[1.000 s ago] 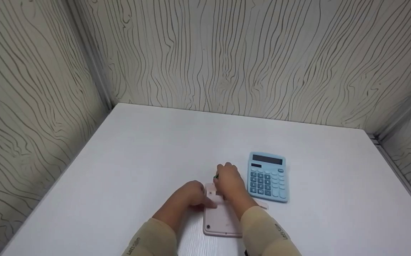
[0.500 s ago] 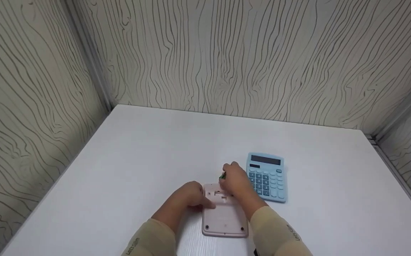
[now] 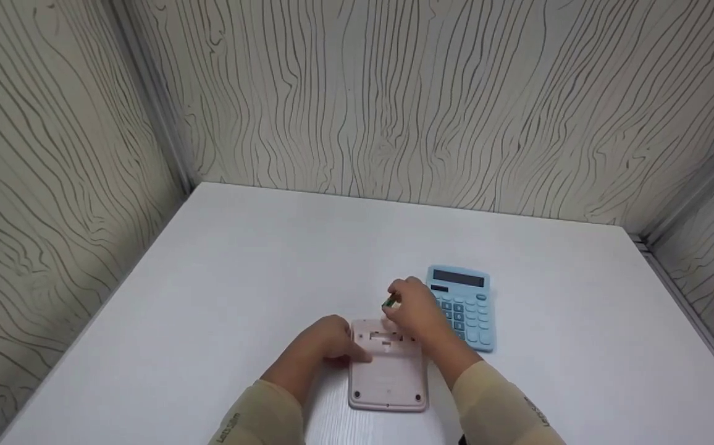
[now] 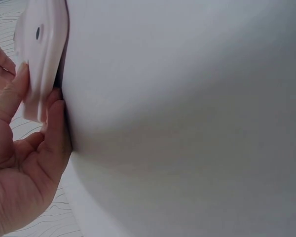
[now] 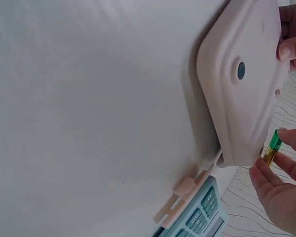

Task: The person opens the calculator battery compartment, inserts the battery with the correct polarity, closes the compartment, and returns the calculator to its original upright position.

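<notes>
A pink calculator [image 3: 388, 377] lies face down, its battery compartment [image 3: 386, 337] uncovered near the far end. My left hand [image 3: 332, 339] grips its left side, thumb on the back and fingers under the edge in the left wrist view. Just beyond the far right corner, my right hand [image 3: 415, 309] pinches a small green and gold battery [image 5: 273, 147] between thumb and fingers. In the right wrist view, a pink battery cover [image 5: 182, 195] lies between the pink calculator and a blue calculator [image 3: 471, 309].
The blue calculator rests face up to the right, partly behind my right hand. A white table [image 3: 283, 247] carries everything, with wood-patterned panels [image 3: 357, 93] at its back and sides.
My right hand has drawn back to the right from the compartment with the battery, leaving the compartment in sight. My left hand keeps its grip on the pink calculator.
</notes>
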`<state>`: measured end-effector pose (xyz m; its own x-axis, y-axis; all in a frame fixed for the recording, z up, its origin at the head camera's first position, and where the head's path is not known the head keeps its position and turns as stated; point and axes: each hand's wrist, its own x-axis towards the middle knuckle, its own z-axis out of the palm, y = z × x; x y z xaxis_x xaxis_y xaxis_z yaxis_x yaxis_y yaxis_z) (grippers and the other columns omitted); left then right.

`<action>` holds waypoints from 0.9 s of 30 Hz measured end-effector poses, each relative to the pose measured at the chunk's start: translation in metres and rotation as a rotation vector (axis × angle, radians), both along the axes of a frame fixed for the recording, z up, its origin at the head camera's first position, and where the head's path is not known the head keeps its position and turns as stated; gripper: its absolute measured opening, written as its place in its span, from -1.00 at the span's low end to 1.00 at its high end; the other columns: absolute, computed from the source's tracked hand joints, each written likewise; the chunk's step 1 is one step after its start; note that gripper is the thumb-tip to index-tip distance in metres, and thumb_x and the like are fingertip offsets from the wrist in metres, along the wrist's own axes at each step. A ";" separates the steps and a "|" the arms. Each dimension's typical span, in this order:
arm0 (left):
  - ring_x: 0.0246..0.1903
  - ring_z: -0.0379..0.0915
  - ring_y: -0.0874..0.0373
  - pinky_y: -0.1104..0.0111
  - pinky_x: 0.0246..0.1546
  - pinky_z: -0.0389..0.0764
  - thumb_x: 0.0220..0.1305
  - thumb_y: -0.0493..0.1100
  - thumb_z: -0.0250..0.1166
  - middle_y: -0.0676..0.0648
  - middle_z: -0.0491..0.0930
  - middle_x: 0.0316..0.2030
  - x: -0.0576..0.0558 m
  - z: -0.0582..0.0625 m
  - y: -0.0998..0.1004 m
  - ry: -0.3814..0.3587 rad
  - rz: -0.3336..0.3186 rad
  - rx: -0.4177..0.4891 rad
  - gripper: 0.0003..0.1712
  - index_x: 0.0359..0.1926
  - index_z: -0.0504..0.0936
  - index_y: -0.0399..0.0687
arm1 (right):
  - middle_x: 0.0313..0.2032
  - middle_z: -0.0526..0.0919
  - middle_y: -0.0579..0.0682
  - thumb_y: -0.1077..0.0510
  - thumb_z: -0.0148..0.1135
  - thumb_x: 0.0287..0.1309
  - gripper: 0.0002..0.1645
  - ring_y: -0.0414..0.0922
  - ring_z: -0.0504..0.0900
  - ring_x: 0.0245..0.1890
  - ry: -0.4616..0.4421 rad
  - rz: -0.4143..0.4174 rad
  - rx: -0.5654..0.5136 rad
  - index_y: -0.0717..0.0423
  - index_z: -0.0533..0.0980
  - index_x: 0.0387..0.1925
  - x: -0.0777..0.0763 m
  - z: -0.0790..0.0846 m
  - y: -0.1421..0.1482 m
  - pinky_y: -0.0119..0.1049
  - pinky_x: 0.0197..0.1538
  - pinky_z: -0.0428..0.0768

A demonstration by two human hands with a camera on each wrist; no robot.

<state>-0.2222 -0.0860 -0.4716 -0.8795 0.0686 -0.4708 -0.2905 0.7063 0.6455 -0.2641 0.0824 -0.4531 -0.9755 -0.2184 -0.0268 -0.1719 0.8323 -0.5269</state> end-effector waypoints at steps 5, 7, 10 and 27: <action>-0.60 0.39 0.13 0.33 -0.55 0.43 -0.25 0.03 0.53 -0.04 0.49 -0.60 0.000 -0.001 -0.001 -0.004 -0.003 0.020 -0.57 -0.49 0.52 -0.13 | -0.22 0.48 0.00 0.16 0.33 -0.01 -0.64 -0.06 0.56 -0.16 0.048 0.042 -0.100 0.17 0.52 -0.12 0.005 0.002 0.004 -0.19 -0.07 0.53; -0.60 0.39 0.14 0.33 -0.55 0.43 -0.25 0.03 0.53 -0.03 0.49 -0.61 0.000 -0.001 0.000 -0.006 0.000 0.017 -0.57 -0.50 0.53 -0.13 | -0.21 0.47 -0.01 0.17 0.33 -0.01 -0.64 -0.06 0.56 -0.16 0.042 0.041 -0.130 0.15 0.52 -0.11 0.007 0.002 0.005 -0.20 -0.08 0.54; -0.60 0.39 0.14 0.34 -0.56 0.42 -0.26 0.03 0.53 -0.03 0.49 -0.61 -0.001 -0.001 0.000 -0.010 0.002 0.013 -0.57 -0.50 0.53 -0.13 | -0.17 0.46 -0.02 0.17 0.32 0.00 -0.63 -0.08 0.55 -0.16 0.019 0.020 -0.163 0.12 0.52 -0.09 0.010 0.003 0.006 -0.23 -0.09 0.55; -0.57 0.35 0.14 0.34 -0.53 0.35 -0.26 0.07 0.52 -0.01 0.45 -0.60 -0.001 0.000 -0.002 0.013 -0.033 -0.020 -0.55 -0.52 0.52 -0.13 | -0.22 0.48 -0.11 0.06 0.26 0.09 -0.88 -0.17 0.53 -0.24 0.004 -0.095 -0.316 -0.04 0.58 -0.30 0.013 -0.001 0.016 -0.30 -0.15 0.55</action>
<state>-0.2233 -0.0877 -0.4716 -0.8829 0.0889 -0.4611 -0.2583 0.7280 0.6350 -0.2508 0.0987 -0.4539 -0.9919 -0.1230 0.0318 -0.1037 0.6400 -0.7613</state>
